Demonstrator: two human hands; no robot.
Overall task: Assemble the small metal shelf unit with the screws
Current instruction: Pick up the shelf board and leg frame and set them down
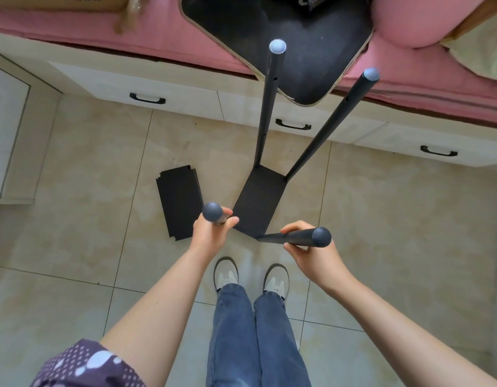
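Black metal shelf unit (pixel 259 202): stands on the beige tiled floor (pixel 74 219) in front of the person, four round black posts rising from one flat shelf panel at the bottom.
Left hand (pixel 211 233): fingers curled around the near-left post (pixel 213 212), just under its grey rounded cap.
Right hand (pixel 304 247): fingers and thumb wrapped around the near-right post (pixel 297 237), close to its grey cap.
Far posts: far-left post (pixel 268 107) and far-right post (pixel 331 124) stand free, each grey-capped, small holes along their sides.
Loose black shelf panel (pixel 178 202): lies flat on the tiles just left of the unit, apart from it.
Grey-and-white shoes (pixel 226 275): on the floor below the hands.
White drawer cabinet (pixel 185 93): behind the unit, black handles.
Pink cushion (pixel 130 26): on top of the cabinet, with a dark flat board (pixel 297 32) resting on it.
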